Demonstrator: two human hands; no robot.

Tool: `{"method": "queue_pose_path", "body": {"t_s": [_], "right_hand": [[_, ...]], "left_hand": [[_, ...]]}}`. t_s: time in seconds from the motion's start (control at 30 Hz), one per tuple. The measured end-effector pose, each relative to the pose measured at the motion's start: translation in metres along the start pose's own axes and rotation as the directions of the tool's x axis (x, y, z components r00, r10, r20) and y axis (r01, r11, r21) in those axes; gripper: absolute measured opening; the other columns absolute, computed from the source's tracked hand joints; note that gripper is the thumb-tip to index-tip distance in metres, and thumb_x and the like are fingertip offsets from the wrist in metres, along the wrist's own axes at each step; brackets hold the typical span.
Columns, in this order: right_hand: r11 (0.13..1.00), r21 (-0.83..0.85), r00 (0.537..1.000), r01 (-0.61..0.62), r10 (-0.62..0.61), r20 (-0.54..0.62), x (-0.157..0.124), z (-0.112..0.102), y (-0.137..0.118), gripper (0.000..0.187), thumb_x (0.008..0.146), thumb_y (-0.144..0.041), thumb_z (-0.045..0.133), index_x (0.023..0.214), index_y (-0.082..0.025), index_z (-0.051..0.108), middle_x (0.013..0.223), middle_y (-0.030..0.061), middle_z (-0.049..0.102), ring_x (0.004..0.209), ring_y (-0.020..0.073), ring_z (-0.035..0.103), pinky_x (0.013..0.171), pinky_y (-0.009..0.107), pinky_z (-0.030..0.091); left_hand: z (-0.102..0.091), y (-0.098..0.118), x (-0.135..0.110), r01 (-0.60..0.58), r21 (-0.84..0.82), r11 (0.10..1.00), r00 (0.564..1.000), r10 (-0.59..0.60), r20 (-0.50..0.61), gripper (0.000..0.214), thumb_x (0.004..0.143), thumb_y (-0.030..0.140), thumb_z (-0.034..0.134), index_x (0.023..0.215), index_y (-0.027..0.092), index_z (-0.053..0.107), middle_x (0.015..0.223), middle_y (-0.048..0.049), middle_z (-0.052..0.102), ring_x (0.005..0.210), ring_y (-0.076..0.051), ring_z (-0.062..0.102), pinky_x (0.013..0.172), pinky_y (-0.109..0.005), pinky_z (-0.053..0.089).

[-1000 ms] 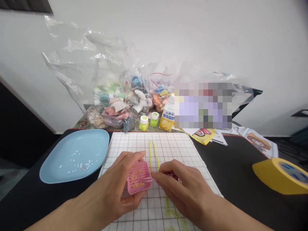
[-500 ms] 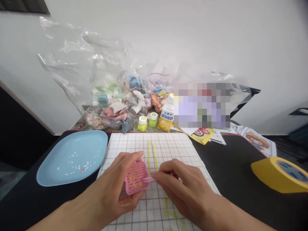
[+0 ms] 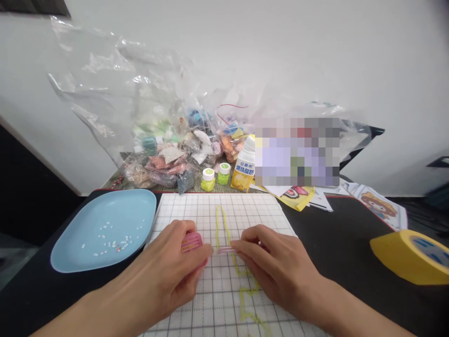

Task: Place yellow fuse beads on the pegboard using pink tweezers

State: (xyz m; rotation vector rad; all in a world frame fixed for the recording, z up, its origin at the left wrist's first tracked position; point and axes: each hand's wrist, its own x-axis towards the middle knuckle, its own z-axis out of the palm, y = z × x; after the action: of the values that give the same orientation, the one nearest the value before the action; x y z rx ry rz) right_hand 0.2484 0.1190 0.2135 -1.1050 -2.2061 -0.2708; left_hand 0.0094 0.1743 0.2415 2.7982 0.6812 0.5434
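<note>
My left hand [image 3: 171, 264] is closed around a small pink slotted bead tray [image 3: 191, 241]; rows of yellowish beads show in its grooves, and the fingers cover part of it. In my right hand [image 3: 275, 255] is a pair of thin pink tweezers [image 3: 226, 250], pinched between thumb and fingers, tips pointing left. Those tips are over a yellow-green outline of small beads [image 3: 217, 227] on a white gridded board [image 3: 187, 206]. The outline runs down from a narrow loop, and my right hand hides part of it.
At left is a blue plate [image 3: 140, 201] with scattered white beads. Behind the board stand two small bead jars [image 3: 208, 182], a yogurt bottle [image 3: 244, 168] and bagged beads [image 3: 166, 164]. A yellow tape roll [image 3: 396, 255] lies at right, papers [image 3: 301, 199] behind.
My left hand has turned the bead tray, so more of it is hidden behind the fingers. The tweezers have moved away from the tray, slightly up and right, over the bead outline.
</note>
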Motion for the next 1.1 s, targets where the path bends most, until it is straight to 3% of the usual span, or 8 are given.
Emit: {"method": "queue_pose_path", "body": {"t_s": [0.2, 0.43, 0.7, 1.1], "right_hand": [[1.000, -0.010, 1.000, -0.002, 0.002, 0.007, -0.0011, -0.0004, -0.0004, 0.018, 0.094, -0.010, 0.046, 0.106, -0.016, 0.059, 0.086, 0.0049, 0.062, 0.065, 0.0129, 0.057, 0.051, 0.026, 0.047], [1.000, -0.018, 1.000, 0.010, -0.010, 0.003, -0.0003, 0.0011, -0.0006, 0.018, 0.095, -0.011, 0.046, 0.106, -0.016, 0.059, 0.087, 0.0054, 0.063, 0.064, 0.0126, 0.056, 0.050, 0.026, 0.047], [1.000, -0.027, 1.000, 0.004, -0.004, 0.008, 0.0000, 0.0001, -0.0018, 0.018, 0.095, -0.011, 0.046, 0.106, -0.016, 0.060, 0.085, 0.0043, 0.062, 0.065, 0.0130, 0.057, 0.051, 0.026, 0.048], [1.000, -0.012, 0.999, -0.024, 0.023, -0.025, 0.0017, -0.0003, -0.0013, 0.017, 0.096, -0.013, 0.048, 0.107, -0.016, 0.060, 0.087, 0.0045, 0.063, 0.065, 0.0121, 0.058, 0.052, 0.025, 0.047]], "left_hand": [[-0.0073, 0.0032, 0.0027, -0.037, 0.056, 0.998, 0.996, 0.032, 0.081, 0.035, 0.084, 0.002, 0.039, 0.102, 0.017, 0.064, 0.097, -0.0098, 0.048, 0.083, -0.024, 0.054, 0.067, -0.044, 0.058], [-0.0067, 0.0024, 0.0025, -0.055, 0.080, 0.995, 0.996, 0.049, 0.072, 0.032, 0.082, 0.001, 0.039, 0.096, 0.017, 0.063, 0.094, -0.0095, 0.048, 0.081, -0.024, 0.055, 0.065, -0.043, 0.058], [-0.0042, 0.0018, 0.0015, -0.066, 0.087, 0.994, 0.995, 0.060, 0.074, 0.039, 0.082, -0.001, 0.040, 0.108, 0.017, 0.062, 0.099, -0.0104, 0.047, 0.085, -0.025, 0.055, 0.068, -0.044, 0.058], [-0.0024, 0.0003, 0.0004, -0.073, 0.090, 0.993, 0.996, 0.068, 0.057, 0.040, 0.083, -0.001, 0.039, 0.109, 0.018, 0.062, 0.102, -0.0122, 0.048, 0.085, -0.025, 0.054, 0.068, -0.045, 0.057]]}}
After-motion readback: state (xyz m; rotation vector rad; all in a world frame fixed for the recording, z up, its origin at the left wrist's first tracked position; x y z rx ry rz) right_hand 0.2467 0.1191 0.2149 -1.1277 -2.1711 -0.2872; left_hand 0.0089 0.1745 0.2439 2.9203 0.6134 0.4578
